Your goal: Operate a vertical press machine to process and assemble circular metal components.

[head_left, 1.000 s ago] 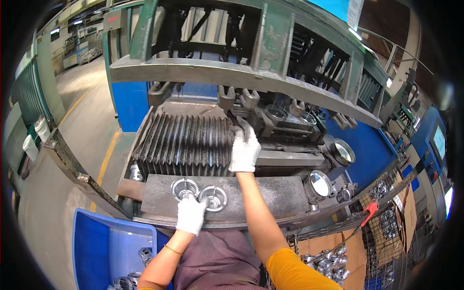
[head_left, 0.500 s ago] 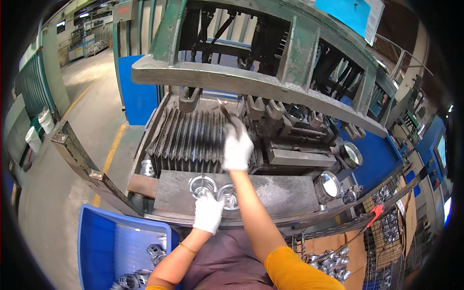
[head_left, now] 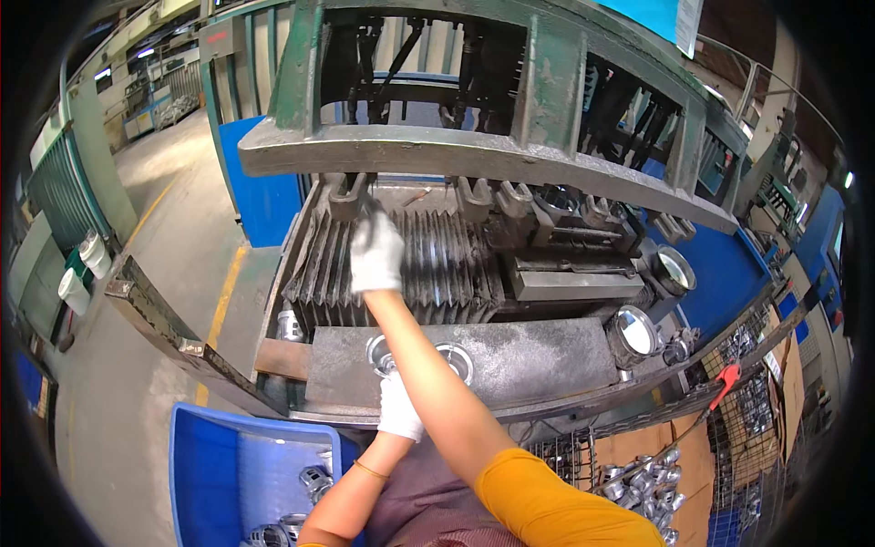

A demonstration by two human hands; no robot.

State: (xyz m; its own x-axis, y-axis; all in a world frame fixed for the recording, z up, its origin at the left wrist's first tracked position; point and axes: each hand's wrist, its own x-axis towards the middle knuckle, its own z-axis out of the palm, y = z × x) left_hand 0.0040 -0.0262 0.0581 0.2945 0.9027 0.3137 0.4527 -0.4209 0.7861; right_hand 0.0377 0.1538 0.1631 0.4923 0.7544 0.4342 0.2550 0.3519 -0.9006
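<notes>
My left hand [head_left: 399,407], in a white glove, is at the near rim of a round, silvery metal casting [head_left: 375,350] on the flat steel plate [head_left: 538,362]. Its fingers close on that rim, partly covered by my right forearm. A second round casting [head_left: 463,359] sits just to the right, also half behind the forearm. My right hand [head_left: 377,252], white-gloved with dark fingers, reaches over the ribbed bellows cover [head_left: 437,260], close below a metal lug [head_left: 346,196] of the machine. Blur hides whether it holds anything. A small slim tool [head_left: 416,195] lies behind the bellows.
A heavy machine beam [head_left: 392,150] spans above my hands. At the lower left stands a blue bin [head_left: 205,456] with several castings. Two larger cylinders [head_left: 633,330] are at the plate's right end. More castings [head_left: 643,488] lie in a cardboard-lined wire basket at the lower right.
My right hand has moved left across the bellows, away from the slim tool toward the left lug. The left hand stays by the castings. The whole view has shifted slightly.
</notes>
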